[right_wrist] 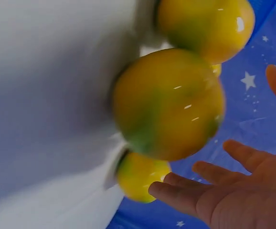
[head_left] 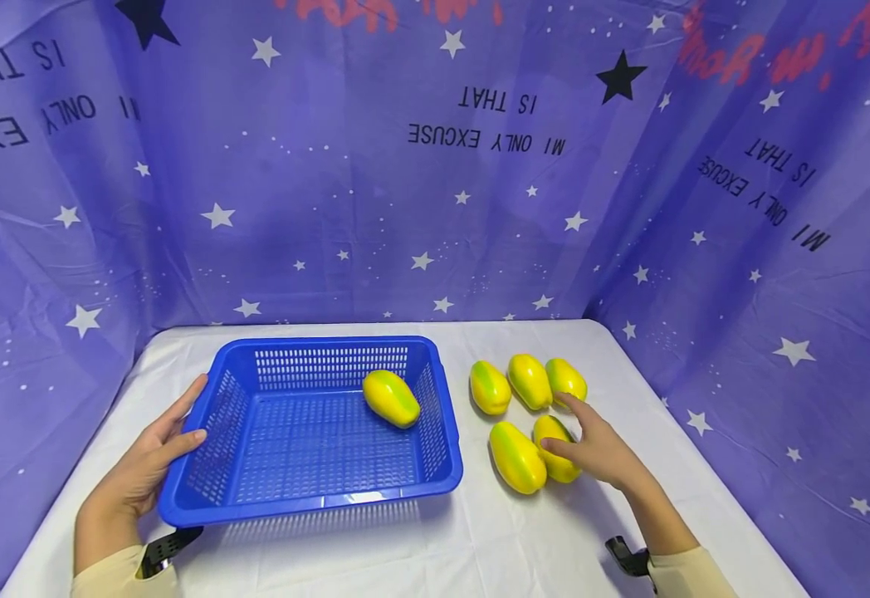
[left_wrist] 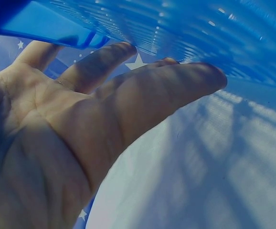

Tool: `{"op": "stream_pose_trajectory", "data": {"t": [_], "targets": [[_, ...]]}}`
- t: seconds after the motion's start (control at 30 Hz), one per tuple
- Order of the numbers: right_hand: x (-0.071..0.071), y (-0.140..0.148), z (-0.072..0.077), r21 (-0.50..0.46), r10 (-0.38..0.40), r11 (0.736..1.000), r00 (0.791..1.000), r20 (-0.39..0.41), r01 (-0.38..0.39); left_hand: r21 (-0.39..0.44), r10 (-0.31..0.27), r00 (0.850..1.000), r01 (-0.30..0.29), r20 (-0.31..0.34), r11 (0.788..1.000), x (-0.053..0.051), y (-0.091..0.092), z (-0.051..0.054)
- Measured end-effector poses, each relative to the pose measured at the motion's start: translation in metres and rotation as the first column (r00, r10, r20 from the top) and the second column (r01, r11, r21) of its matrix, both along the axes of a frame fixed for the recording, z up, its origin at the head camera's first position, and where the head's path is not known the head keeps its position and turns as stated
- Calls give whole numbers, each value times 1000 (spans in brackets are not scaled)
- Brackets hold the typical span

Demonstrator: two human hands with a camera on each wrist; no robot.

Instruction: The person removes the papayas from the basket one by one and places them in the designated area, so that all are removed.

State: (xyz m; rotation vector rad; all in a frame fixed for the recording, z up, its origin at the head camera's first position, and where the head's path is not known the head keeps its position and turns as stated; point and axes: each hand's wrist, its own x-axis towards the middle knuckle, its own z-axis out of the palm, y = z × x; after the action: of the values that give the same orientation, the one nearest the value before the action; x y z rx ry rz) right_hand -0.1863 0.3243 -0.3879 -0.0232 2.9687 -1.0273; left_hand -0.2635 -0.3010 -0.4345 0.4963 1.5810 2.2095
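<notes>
A blue plastic basket (head_left: 323,440) with slotted walls stands on the white table, and one yellow-green papaya (head_left: 392,399) lies inside near its right wall. My left hand (head_left: 144,457) touches the basket's left side with fingers straight and spread; the left wrist view shows them beneath the rim. To the right of the basket lie several more papayas (head_left: 517,458). Over the rightmost ones hovers my right hand (head_left: 599,444), thumb and fingers spread, nothing held. Its thumb overlaps the front right papaya (head_left: 565,472); contact cannot be told. In the right wrist view a papaya (right_wrist: 169,105) sits beyond the fingertips.
A purple curtain (head_left: 375,208) with stars and lettering encloses the table at the back and sides. White cloth (head_left: 330,556) covers the table. Three papayas form a back row, including the left one (head_left: 491,388). Black straps (head_left: 169,548) sit at both wrists.
</notes>
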Motion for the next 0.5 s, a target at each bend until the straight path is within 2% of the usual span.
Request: {"op": "stream_pose_trajectory", "data": {"t": [0.2,0.5], "targets": [[-10,-20,16,27,30,999,999,-31,-30,3,-2,1000,2,-6,1000,1,-2,-3],[-23,-55,36,70,118,991,987,-110,-111,-12,-14,1000,14,-14,1000,0,-1,-1]]}}
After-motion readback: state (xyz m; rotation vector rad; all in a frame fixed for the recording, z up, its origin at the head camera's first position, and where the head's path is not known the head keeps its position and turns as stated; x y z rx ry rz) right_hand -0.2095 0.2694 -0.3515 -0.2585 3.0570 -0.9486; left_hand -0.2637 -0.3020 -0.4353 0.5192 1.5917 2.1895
